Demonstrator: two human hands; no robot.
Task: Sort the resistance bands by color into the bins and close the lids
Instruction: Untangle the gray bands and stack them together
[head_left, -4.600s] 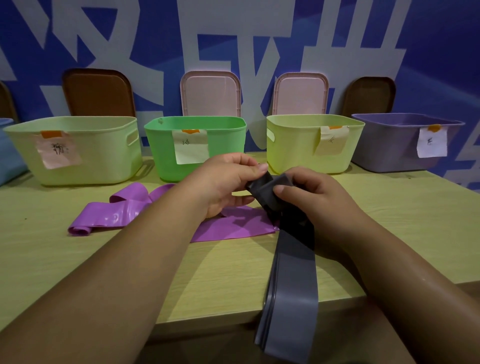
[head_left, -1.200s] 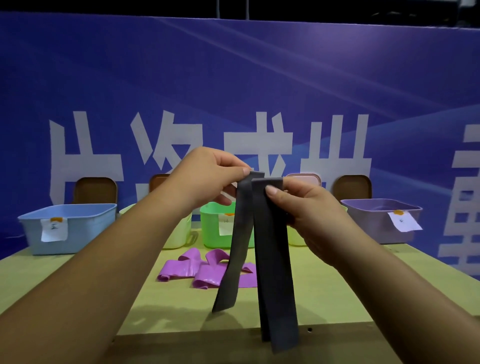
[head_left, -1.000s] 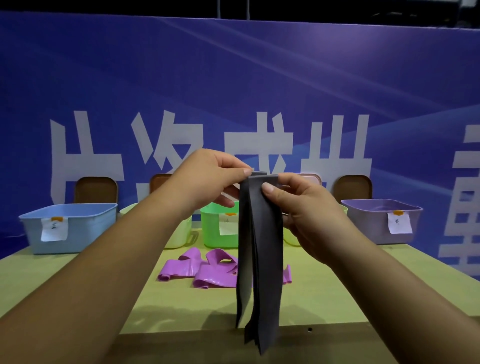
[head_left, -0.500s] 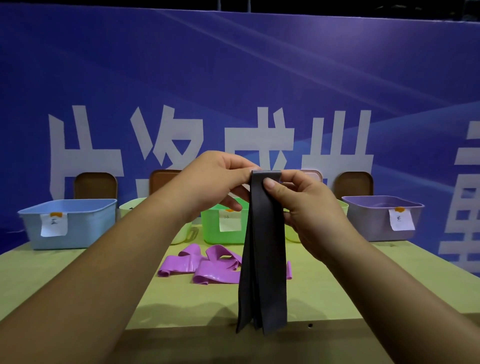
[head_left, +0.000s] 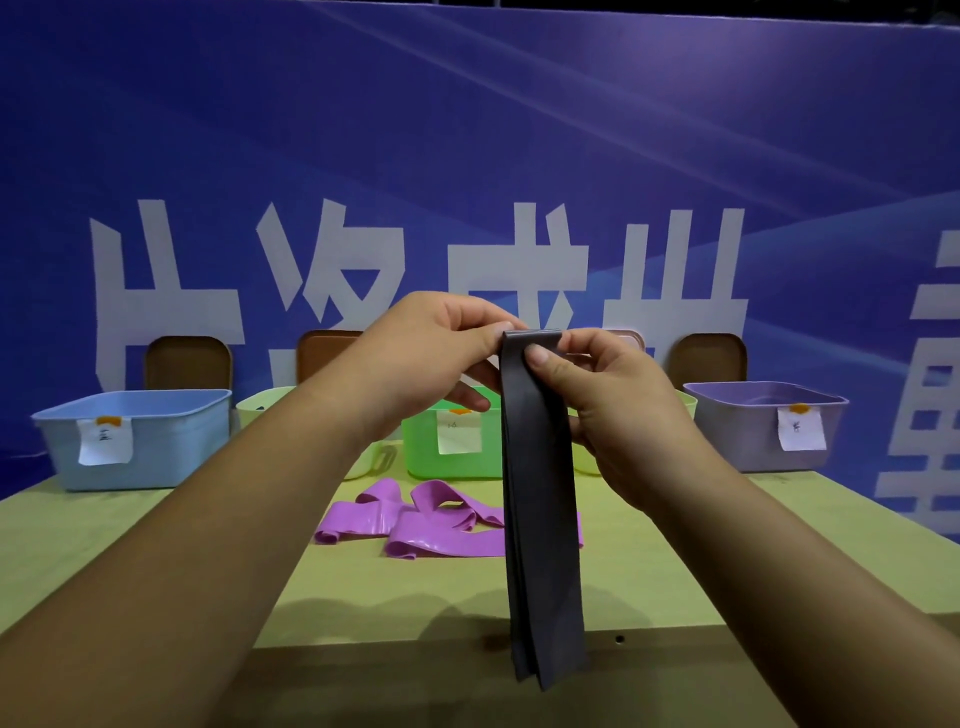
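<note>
Both hands raised above the bench (head_left: 156, 530). Left hand (head_left: 436, 358) and right hand (head_left: 613, 410) each pinch the folded top of the grey band (head_left: 540, 493), which hangs straight down (several layers). Purple band (head_left: 431, 525) lies crumpled on the bench, before the green bin (head_left: 421, 447).

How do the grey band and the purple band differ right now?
The grey band is pinched at its top by the left hand and right hand; the purple band lies on the table, untouched. The grey band hangs straight in flat folded layers; the purple band is twisted and looped. Both are wide flat strips, neither sorted yet.
</note>
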